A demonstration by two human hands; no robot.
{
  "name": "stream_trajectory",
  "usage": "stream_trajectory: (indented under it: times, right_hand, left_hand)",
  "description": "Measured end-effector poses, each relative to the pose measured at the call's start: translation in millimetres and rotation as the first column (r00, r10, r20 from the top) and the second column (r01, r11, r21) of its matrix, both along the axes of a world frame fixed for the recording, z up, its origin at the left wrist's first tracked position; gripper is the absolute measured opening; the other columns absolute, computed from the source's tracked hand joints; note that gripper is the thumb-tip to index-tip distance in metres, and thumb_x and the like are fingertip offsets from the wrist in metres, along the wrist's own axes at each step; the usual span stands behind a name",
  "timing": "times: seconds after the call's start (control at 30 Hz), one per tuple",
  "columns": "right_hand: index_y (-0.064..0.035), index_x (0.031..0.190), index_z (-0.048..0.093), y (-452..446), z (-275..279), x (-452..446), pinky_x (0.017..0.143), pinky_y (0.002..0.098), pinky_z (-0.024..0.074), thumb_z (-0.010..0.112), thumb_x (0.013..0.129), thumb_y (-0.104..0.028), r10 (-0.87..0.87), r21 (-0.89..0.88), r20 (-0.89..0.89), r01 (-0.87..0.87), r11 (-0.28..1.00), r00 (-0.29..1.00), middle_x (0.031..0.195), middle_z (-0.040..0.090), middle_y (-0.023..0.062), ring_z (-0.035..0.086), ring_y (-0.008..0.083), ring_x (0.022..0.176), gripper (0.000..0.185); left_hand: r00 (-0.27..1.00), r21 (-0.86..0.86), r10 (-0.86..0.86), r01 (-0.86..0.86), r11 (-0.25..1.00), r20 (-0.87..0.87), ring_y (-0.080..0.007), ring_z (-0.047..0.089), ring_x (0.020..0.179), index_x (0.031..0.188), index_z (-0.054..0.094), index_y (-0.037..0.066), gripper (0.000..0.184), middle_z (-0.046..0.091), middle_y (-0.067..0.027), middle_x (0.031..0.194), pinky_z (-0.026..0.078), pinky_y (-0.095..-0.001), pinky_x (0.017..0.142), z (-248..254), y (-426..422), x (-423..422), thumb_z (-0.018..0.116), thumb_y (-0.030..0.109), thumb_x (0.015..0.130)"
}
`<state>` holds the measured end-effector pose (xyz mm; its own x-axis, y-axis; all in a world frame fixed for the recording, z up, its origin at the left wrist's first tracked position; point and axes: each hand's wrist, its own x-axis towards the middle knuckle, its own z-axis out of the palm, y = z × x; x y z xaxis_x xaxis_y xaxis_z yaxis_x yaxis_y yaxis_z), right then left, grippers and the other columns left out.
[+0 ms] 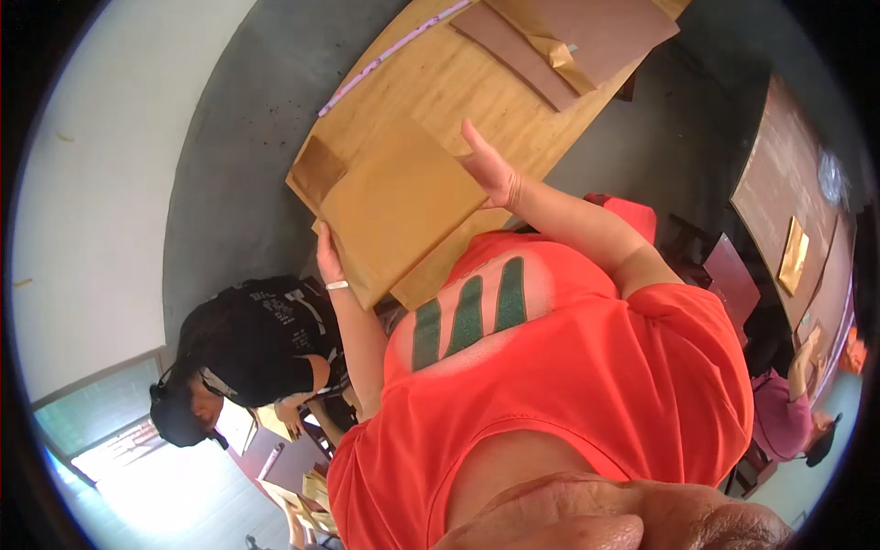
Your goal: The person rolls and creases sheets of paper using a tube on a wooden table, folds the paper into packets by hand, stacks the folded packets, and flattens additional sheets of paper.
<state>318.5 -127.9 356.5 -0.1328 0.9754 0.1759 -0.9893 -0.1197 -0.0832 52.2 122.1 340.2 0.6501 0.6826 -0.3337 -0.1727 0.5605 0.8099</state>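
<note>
A large sheet of brown paper (pixel 399 197), perhaps folded or a flat bag, lies tilted in front of me over the near end of the wooden table. My left hand (pixel 328 257), with a light band at the wrist, holds its left edge; part of the fingers is hidden by the paper. Beside the right edge, my right hand (pixel 492 172) is stretched out and holds nothing. More brown paper (pixel 438 264) shows under the sheet near my shirt. A darker brown piece (pixel 316 170) sits at the table's left corner.
Brown boards (pixel 513 50) with a shiny gold-brown strip (pixel 555 60) lie on the far table (pixel 431 87). A purple patterned strip (pixel 394 55) runs along its left edge. One person in black (pixel 261 339) bends at left; another in pink (pixel 784 417) works at right near another table (pixel 779 174).
</note>
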Motion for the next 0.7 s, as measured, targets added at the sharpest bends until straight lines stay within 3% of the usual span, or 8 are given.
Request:
stream_trajectory:
  times: [0.13, 0.2, 0.3, 0.33, 0.4, 0.53, 0.63, 0.7]
  right_hand:
    - [0.0032, 0.142, 0.033, 2.0, 18.8, -3.1, 0.106, 0.0389, 0.0364, 0.040, 0.090, -0.066, -0.026, -0.114, 0.256, 0.057, 0.992, 0.966, 0.144, 0.041, 0.0166, 0.042, 0.0245, 0.131, 0.087]
    - [-0.0001, 0.135, 0.046, 1.0, 35.2, -2.6, 0.105, 0.0371, 0.0376, 0.056, 0.092, -0.042, -0.063, -0.076, 0.579, 0.131, 0.988, 0.813, 0.133, 0.053, 0.0104, 0.050, 0.0196, 0.123, 0.061]
    - [0.0016, 0.127, 0.053, 4.8, 60.3, 0.6, 0.099, 0.0306, 0.0419, 0.059, 0.090, -0.019, -0.070, -0.002, 0.791, 0.117, 0.993, 0.607, 0.124, 0.060, 0.0058, 0.055, 0.0157, 0.114, 0.043]
    - [0.0016, 0.127, 0.053, 5.5, 65.9, -0.8, 0.099, 0.0306, 0.0419, 0.059, 0.090, -0.019, -0.066, -0.004, 0.792, 0.113, 0.994, 0.606, 0.124, 0.060, 0.0058, 0.055, 0.0157, 0.114, 0.043]
    - [0.0011, 0.123, 0.057, 8.7, 73.7, -4.4, 0.091, 0.0265, 0.0449, 0.058, 0.090, -0.014, -0.147, 0.075, 0.919, 0.203, 0.976, 0.366, 0.114, 0.064, 0.0019, 0.058, 0.0115, 0.102, 0.036]
    - [-0.0010, 0.116, 0.061, 18.3, 71.4, -12.2, 0.081, 0.0264, 0.0466, 0.056, 0.091, -0.014, -0.102, 0.028, 0.943, 0.229, 0.973, 0.317, 0.102, 0.064, -0.0006, 0.056, 0.0093, 0.090, 0.029]
    - [-0.0001, 0.114, 0.060, 18.3, 84.8, -19.9, 0.074, 0.0268, 0.0465, 0.054, 0.092, -0.013, -0.269, 0.199, 0.926, 0.263, 0.944, 0.265, 0.092, 0.064, 0.0020, 0.053, 0.0092, 0.083, 0.027]
    - [0.0026, 0.116, 0.057, 14.5, 103.6, -19.6, 0.081, 0.0257, 0.0448, 0.051, 0.095, -0.011, -0.210, 0.211, 0.977, 0.176, 0.961, -0.025, 0.096, 0.063, 0.0027, 0.051, 0.0071, 0.089, 0.025]
  left_hand:
    - [0.991, 0.045, 0.129, -0.131, 0.990, 0.043, -0.0248, 0.052, 0.120, 0.128, 0.050, 0.001, 0.039, 0.055, -0.0097, 0.130, 0.039, -0.0400, 0.103, 12.8, -36.4, -8.5, 0.050, 0.025, 0.098]
    - [0.988, 0.006, 0.101, -0.103, 0.995, 0.113, -0.0251, 0.052, 0.120, 0.128, 0.050, 0.001, 0.038, 0.055, -0.0100, 0.130, 0.039, -0.0410, 0.103, 8.7, -33.5, -23.3, 0.049, 0.024, 0.098]
    - [0.974, -0.058, 0.057, -0.045, 0.997, 0.218, -0.0261, 0.051, 0.122, 0.129, 0.050, 0.001, 0.037, 0.054, -0.0107, 0.132, 0.038, -0.0437, 0.104, 8.3, -27.8, -31.2, 0.047, 0.023, 0.099]
    - [0.970, -0.066, 0.051, -0.037, 0.997, 0.236, -0.0265, 0.050, 0.122, 0.129, 0.050, 0.002, 0.037, 0.054, -0.0106, 0.132, 0.038, -0.0439, 0.104, 10.7, -26.7, -31.6, 0.047, 0.023, 0.099]
    - [0.965, -0.076, 0.049, -0.030, 0.997, 0.256, -0.0268, 0.050, 0.123, 0.129, 0.050, 0.002, 0.037, 0.054, -0.0105, 0.132, 0.038, -0.0442, 0.105, 15.0, -24.8, -31.2, 0.047, 0.023, 0.099]
    - [0.956, -0.076, 0.079, -0.060, 0.995, 0.284, -0.0272, 0.049, 0.124, 0.130, 0.050, 0.003, 0.037, 0.054, -0.0108, 0.133, 0.037, -0.0458, 0.106, 17.2, -17.1, -29.3, 0.047, 0.022, 0.098]
    - [0.941, -0.105, 0.084, -0.052, 0.993, 0.327, -0.0273, 0.048, 0.125, 0.130, 0.050, 0.003, 0.037, 0.054, -0.0104, 0.133, 0.036, -0.0469, 0.106, 15.4, -9.2, -29.1, 0.048, 0.022, 0.098]
    - [0.932, -0.122, 0.085, -0.044, 0.992, 0.352, -0.0273, 0.048, 0.125, 0.130, 0.051, 0.003, 0.038, 0.054, -0.0102, 0.133, 0.036, -0.0475, 0.107, 13.2, -5.3, -26.6, 0.048, 0.022, 0.098]
